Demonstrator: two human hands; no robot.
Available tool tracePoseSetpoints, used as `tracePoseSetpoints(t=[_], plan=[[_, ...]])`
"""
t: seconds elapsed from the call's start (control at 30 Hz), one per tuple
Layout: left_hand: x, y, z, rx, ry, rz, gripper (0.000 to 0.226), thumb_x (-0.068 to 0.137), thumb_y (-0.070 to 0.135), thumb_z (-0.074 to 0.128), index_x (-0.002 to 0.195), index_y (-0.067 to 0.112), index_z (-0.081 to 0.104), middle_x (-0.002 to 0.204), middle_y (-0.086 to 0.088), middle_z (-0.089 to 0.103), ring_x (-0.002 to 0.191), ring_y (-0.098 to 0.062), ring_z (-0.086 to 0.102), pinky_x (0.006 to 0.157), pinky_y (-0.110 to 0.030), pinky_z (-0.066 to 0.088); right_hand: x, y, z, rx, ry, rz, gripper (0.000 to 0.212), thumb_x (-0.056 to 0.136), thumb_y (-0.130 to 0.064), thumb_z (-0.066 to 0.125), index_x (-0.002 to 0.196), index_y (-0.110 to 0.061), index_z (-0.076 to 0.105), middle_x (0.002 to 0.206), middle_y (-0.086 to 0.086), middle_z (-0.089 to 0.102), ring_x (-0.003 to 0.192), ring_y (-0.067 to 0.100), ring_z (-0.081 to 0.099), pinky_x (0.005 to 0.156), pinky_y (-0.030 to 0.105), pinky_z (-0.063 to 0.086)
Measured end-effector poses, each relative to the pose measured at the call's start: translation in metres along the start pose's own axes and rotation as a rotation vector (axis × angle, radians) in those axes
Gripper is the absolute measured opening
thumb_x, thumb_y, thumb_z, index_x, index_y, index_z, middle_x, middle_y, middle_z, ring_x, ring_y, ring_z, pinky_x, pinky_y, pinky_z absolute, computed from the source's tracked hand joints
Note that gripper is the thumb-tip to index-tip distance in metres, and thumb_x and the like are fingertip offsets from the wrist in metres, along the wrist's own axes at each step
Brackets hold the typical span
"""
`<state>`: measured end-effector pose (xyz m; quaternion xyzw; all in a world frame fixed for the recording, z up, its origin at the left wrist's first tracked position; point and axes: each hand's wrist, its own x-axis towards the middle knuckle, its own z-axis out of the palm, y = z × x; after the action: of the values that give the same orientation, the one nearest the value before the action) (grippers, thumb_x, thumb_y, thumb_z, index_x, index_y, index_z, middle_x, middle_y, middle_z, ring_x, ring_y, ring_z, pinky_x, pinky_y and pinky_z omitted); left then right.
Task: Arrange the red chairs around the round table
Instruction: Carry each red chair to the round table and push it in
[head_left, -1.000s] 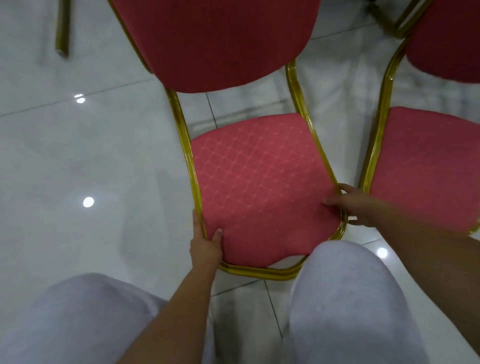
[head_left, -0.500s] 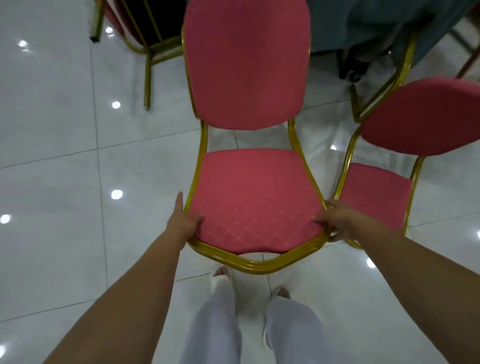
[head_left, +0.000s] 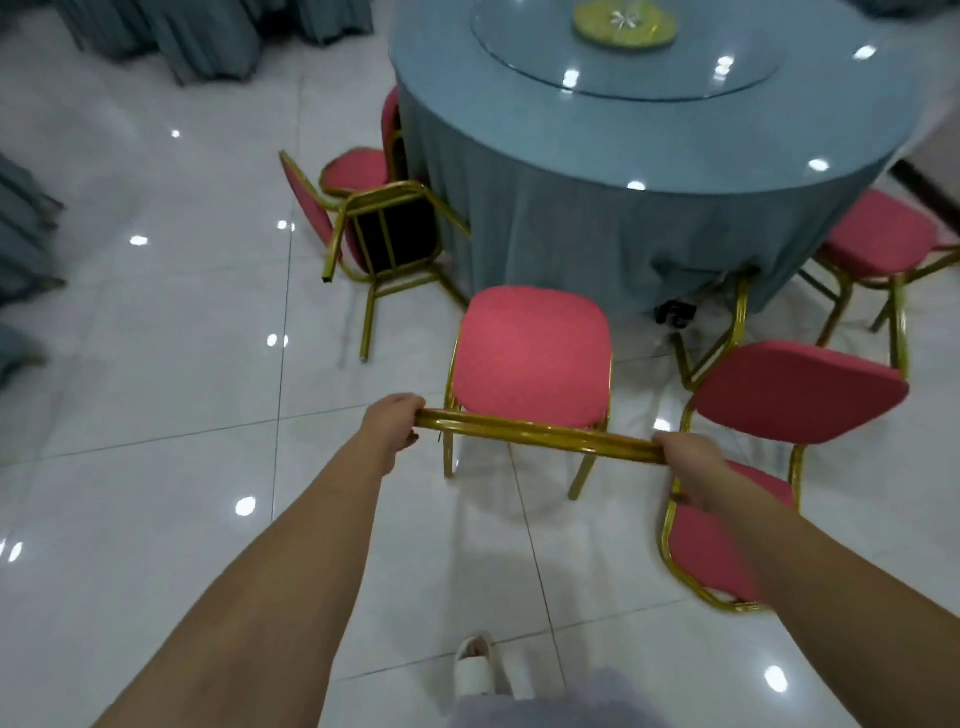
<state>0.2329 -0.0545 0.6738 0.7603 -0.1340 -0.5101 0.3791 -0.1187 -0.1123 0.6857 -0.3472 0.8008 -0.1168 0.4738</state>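
I hold a red chair with a gold frame (head_left: 530, 358) in the middle of the view, in front of the round table (head_left: 571, 218) with its blue cloth. My left hand (head_left: 392, 426) and my right hand (head_left: 685, 465) each grip one end of the gold front bar. The chair is tilted so its red pad faces me, and two legs hang below the bar. A second red chair (head_left: 795, 395) stands close on the right, beside my right arm. A third (head_left: 878, 234) stands at the table's right edge. An overturned chair (head_left: 389, 234) and another (head_left: 358, 169) lie at the table's left.
A glass turntable (head_left: 675, 83) with a yellow-green centrepiece (head_left: 623, 23) sits on the table. Blue draped furniture (head_left: 208, 31) lines the back and the left edge. White glossy tiles (head_left: 156, 415) stretch to the left. My white shoe (head_left: 475, 665) is at the bottom.
The view rose from close over the seat to well above it. The chair has tipped from seat-up to edge-on, and my hands now grip the ends of its front bar.
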Motion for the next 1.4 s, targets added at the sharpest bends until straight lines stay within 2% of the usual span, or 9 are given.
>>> tracePoseSetpoints(t=[0.13, 0.23, 0.33, 0.57, 0.77, 0.93, 1.1, 1.2, 1.4], plan=[[-0.003, 0.022, 0.013, -0.016, -0.113, 0.109, 0.05, 0.099, 0.042, 0.052, 0.147, 0.04, 0.038, 0.131, 0.007, 0.042, 0.118, -0.022, 0.045, 0.095, -0.048, 0.05, -0.017, -0.038, -0.006, 0.001, 0.045, -0.266, 0.031, 0.099, -0.027, 0.047, 0.069, -0.02, 0.052, 0.082, 0.007, 0.056, 0.067, 0.02, 0.049, 0.055, 0.026, 0.039], [-0.001, 0.033, 0.014, 0.076, -0.169, 0.14, 0.066, 0.098, 0.035, 0.055, 0.154, 0.042, 0.022, 0.132, 0.007, 0.041, 0.116, -0.02, 0.045, 0.098, -0.047, 0.047, -0.025, -0.063, -0.007, -0.207, 0.008, -0.368, 0.047, 0.098, -0.05, 0.046, 0.075, -0.012, 0.062, 0.084, 0.01, 0.062, 0.076, 0.026, 0.059, 0.071, 0.038, 0.045], [0.012, 0.044, 0.006, 0.215, -0.167, 0.157, 0.055, 0.096, 0.028, 0.055, 0.147, 0.038, 0.04, 0.13, 0.005, 0.047, 0.112, -0.019, 0.047, 0.088, -0.038, 0.047, -0.028, -0.094, 0.003, -0.287, -0.05, -0.553, 0.049, 0.098, -0.053, 0.048, 0.105, -0.01, 0.07, 0.107, 0.012, 0.069, 0.1, 0.031, 0.062, 0.087, 0.043, 0.047], [0.052, 0.075, -0.029, 0.327, -0.169, 0.011, 0.046, 0.089, 0.009, 0.056, 0.13, 0.03, 0.059, 0.114, -0.01, 0.066, 0.106, -0.024, 0.061, 0.086, -0.036, 0.051, -0.005, -0.199, 0.054, -0.31, -0.312, -0.816, 0.03, 0.097, -0.039, 0.06, 0.108, -0.015, 0.074, 0.109, 0.004, 0.071, 0.104, 0.023, 0.064, 0.094, 0.04, 0.047], [0.089, 0.089, -0.063, 0.24, -0.019, -0.05, 0.038, 0.092, 0.018, 0.061, 0.128, 0.029, 0.06, 0.106, -0.006, 0.061, 0.09, -0.021, 0.054, 0.073, -0.027, 0.046, 0.037, -0.258, 0.136, -0.319, -0.539, -0.767, 0.028, 0.096, -0.035, 0.061, 0.115, -0.017, 0.071, 0.109, -0.003, 0.069, 0.098, 0.01, 0.063, 0.081, 0.028, 0.047], [0.116, 0.089, -0.102, 0.149, 0.092, -0.105, 0.037, 0.091, 0.025, 0.061, 0.127, 0.034, 0.059, 0.125, -0.003, 0.059, 0.115, -0.021, 0.056, 0.104, -0.04, 0.044, 0.045, -0.289, 0.212, -0.444, -0.679, -0.693, 0.026, 0.096, -0.032, 0.062, 0.109, -0.012, 0.071, 0.109, 0.005, 0.068, 0.104, 0.022, 0.062, 0.093, 0.038, 0.048], [0.144, 0.08, -0.153, 0.095, 0.11, -0.173, 0.037, 0.091, 0.026, 0.062, 0.127, 0.034, 0.058, 0.133, -0.004, 0.055, 0.121, -0.022, 0.053, 0.107, -0.039, 0.041, 0.035, -0.318, 0.295, -0.624, -0.761, -0.696, 0.026, 0.094, -0.038, 0.061, 0.107, -0.018, 0.071, 0.106, 0.001, 0.068, 0.099, 0.018, 0.063, 0.089, 0.035, 0.051], [0.175, 0.078, -0.193, 0.089, 0.099, -0.193, 0.038, 0.092, 0.024, 0.063, 0.13, 0.029, 0.057, 0.138, -0.005, 0.051, 0.12, -0.023, 0.052, 0.101, -0.034, 0.041, 0.029, -0.335, 0.345, -0.741, -0.772, -0.705, 0.028, 0.093, -0.045, 0.06, 0.107, -0.023, 0.07, 0.103, -0.004, 0.067, 0.092, 0.011, 0.062, 0.079, 0.028, 0.05], [0.235, 0.093, -0.294, 0.124, 0.036, -0.137, 0.042, 0.092, 0.019, 0.062, 0.134, 0.022, 0.056, 0.142, -0.007, 0.048, 0.111, -0.018, 0.048, 0.093, -0.029, 0.037, -0.006, -0.372, 0.438, -0.924, -0.687, -0.676, 0.038, 0.093, -0.045, 0.059, 0.118, -0.018, 0.066, 0.118, 0.002, 0.064, 0.103, 0.018, 0.061, 0.092, 0.033, 0.05]])
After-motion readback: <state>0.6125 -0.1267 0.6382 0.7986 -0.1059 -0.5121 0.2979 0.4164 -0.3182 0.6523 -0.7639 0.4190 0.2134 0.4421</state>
